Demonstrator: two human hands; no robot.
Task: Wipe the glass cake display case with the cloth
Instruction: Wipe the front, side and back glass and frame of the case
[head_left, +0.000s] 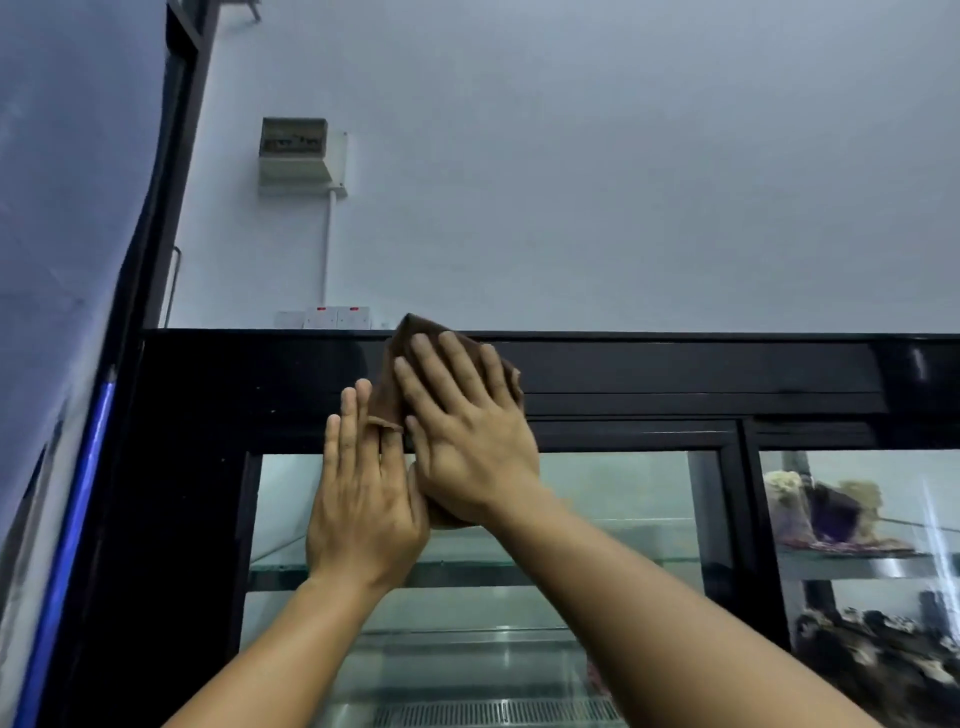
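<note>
A tall cake display case (649, 374) with a black frame and glass doors fills the lower half of the head view. A brown cloth (400, 358) lies flat against the case's black top band. My right hand (467, 431) presses flat on the cloth with fingers spread. My left hand (363, 499) lies flat beside it on the frame and the glass door (613, 499), fingers together; a corner of the cloth overlaps its index finger. Most of the cloth is hidden under my right hand.
Glass shelves (597, 564) show inside the left door; cakes (826, 509) sit behind the right door. A fuse box (301, 153) and wall switches (337, 318) hang on the pale wall above. A dark door frame (171, 171) stands at the left.
</note>
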